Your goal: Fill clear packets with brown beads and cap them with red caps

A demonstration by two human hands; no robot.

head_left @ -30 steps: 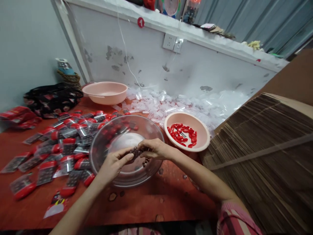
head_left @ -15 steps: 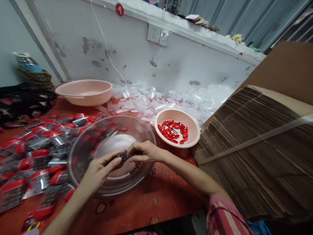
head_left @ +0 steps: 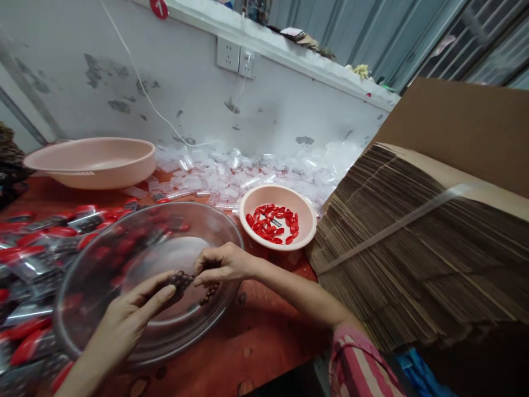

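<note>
Over a large clear plastic bowl (head_left: 194, 337), my left hand (head_left: 134, 303) is closed on a bunched string of dark brown beads (head_left: 181, 281), pinched between thumb and fingers. My right hand (head_left: 223, 263) pinches the same beads at their right end, thumb against forefinger. A loose tail of the bead string (head_left: 209, 294) hangs below my right fingers inside the bowl's outline. To the right of the bowl stands a small pink basin (head_left: 308, 223) holding several glossy red pieces (head_left: 273, 223).
Red-topped packets (head_left: 31, 262) of dark beads are heaped at left. A large pink basin (head_left: 95, 160) stands behind them. Small clear plastic bags (head_left: 231, 171) lie along the wall. At right, strapped flat cardboard (head_left: 413, 248) leans beside the table.
The view has swung to the right, so everything sits further left in the picture. Both hands still hold the beads, with my right fingers slightly further from my left.
</note>
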